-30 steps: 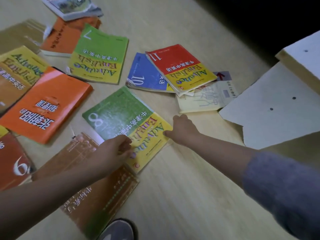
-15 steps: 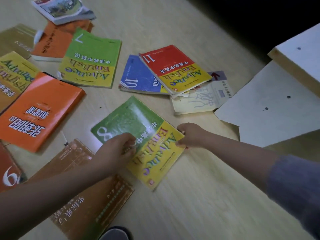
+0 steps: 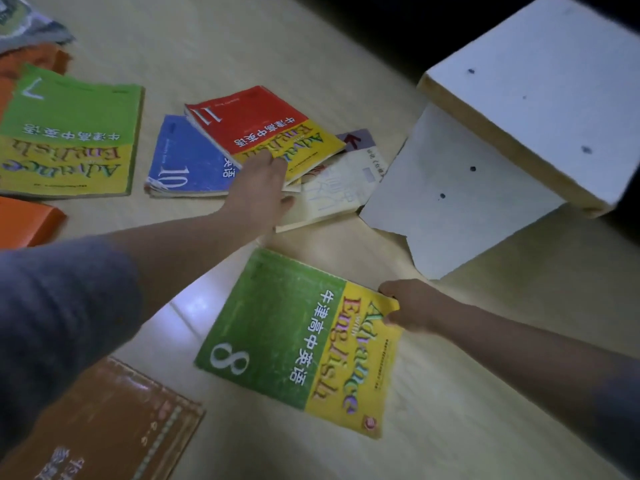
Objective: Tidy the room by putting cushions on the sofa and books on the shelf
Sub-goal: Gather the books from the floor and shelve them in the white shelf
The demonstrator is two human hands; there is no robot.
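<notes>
Held in the right hand (image 3: 412, 308): the book marked 8 (image 3: 294, 341), pinched at its far yellow corner, thumb on the cover, other fingers curled below. Long axis running left to right across the view, dipping a little toward the right. Yellow title end pointing right, into the pinch; green end with the 8 pointing left. From the pinch, spreading away leftward and toward the wearer, over the wooden floor (image 3: 207, 46); lifted clear or resting on it, impossible to tell.

Stretched out to the red book marked 11 (image 3: 249, 123): the left hand (image 3: 258, 190), fingers straight and close together, laid on the near yellow band, thumb out to the side, gripping nothing. Overlapped beneath that red book, a blue book marked 10 (image 3: 183, 164) on the left and a pale book (image 3: 332, 199) on the right. Further left, flat on the floor, a green-and-yellow book marked 7 (image 3: 69, 140), with an orange book (image 3: 24, 220) just below. At the lower left, a brown book (image 3: 114, 427). Just beside the pale book, white boards (image 3: 485, 188) with dark dots.
</notes>
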